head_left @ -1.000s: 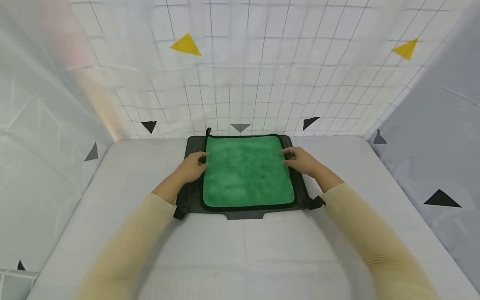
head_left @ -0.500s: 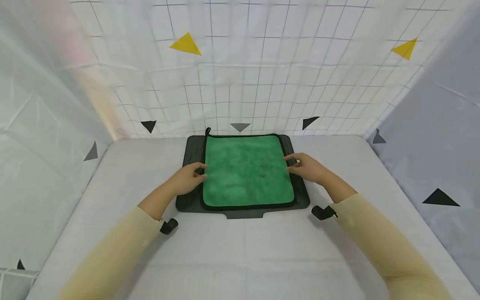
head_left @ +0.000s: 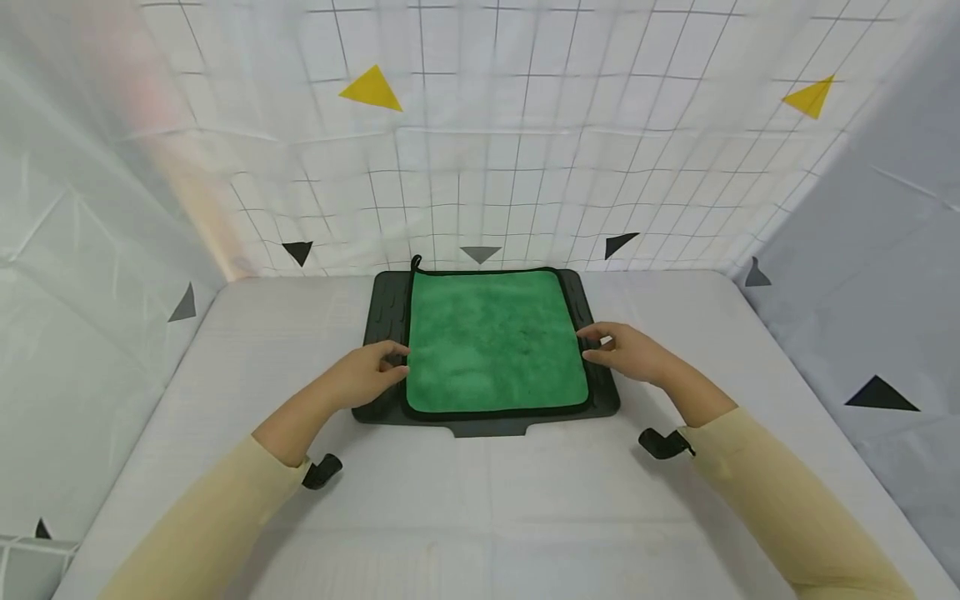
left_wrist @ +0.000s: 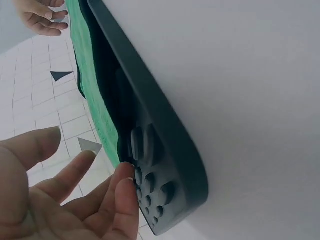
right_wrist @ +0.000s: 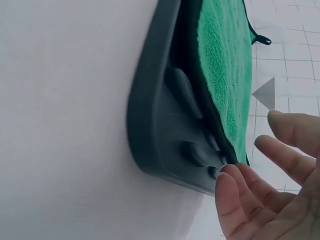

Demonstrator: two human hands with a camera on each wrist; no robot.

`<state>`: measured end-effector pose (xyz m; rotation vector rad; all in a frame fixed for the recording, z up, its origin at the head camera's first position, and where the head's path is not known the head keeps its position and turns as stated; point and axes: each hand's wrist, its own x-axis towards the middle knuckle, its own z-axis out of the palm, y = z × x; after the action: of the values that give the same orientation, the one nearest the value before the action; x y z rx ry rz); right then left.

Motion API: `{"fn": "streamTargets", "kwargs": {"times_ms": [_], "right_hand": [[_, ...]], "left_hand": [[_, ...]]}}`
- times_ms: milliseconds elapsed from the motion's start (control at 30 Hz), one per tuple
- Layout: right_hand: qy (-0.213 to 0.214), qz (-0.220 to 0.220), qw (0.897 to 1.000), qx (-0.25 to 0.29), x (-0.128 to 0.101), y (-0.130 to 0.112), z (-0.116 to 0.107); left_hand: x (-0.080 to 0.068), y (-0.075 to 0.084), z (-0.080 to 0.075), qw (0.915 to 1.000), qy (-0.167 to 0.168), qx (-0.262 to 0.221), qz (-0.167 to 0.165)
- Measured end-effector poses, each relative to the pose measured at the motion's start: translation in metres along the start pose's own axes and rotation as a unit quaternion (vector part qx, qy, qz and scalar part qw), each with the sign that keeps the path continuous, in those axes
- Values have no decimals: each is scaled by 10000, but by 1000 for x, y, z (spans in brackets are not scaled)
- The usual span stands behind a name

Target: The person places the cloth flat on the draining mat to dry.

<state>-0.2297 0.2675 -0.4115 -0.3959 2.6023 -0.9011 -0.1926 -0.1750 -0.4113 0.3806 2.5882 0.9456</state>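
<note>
Head view: showing green cloth (head_left: 495, 342) spread on blk tray (head_left: 386, 312), both atop white table (head_left: 480, 508); see L hand (head_left: 362, 373) by cloth's L edge, R hand (head_left: 630, 354) by its R edge. L wrist view: thumb apart from loosely bent fingers, grip part-wide, fingertips nr cloth border; can't tell if touching. R wrist view: same part-wide grip, fingertips just beside cloth edge.

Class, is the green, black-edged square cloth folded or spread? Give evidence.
Spread: the green, black-edged square cloth lies open on the ridged, black rectangular tray, all four corners showing.
</note>
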Motion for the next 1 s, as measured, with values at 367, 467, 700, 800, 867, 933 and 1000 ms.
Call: {"fn": "streamTargets", "kwargs": {"times_ms": [367,467,700,800,867,933,1000], "right_hand": [[-104,-118,9999,71,-6,6,13],[-60,-155,9998,61,-5,7,15],[-132,-200,9989,404,-6,5,17],[-200,-202,9980,558,-7,2,18],[-230,-185,9978,601,-7,1,18],[-235,-173,9976,629,-7,0,19],[-217,-164,9975,649,-8,0,19]], "left_hand": [[-5,1,14,9992,13,347,221],[-5,3,16,9989,110,327,307],[-7,2,20,9996,123,48,262],[-7,1,21,9997,104,-14,240],[-6,0,21,9996,160,-93,215],[-5,-2,20,9994,224,-161,197],[-5,-3,19,9993,258,-194,163]]}}
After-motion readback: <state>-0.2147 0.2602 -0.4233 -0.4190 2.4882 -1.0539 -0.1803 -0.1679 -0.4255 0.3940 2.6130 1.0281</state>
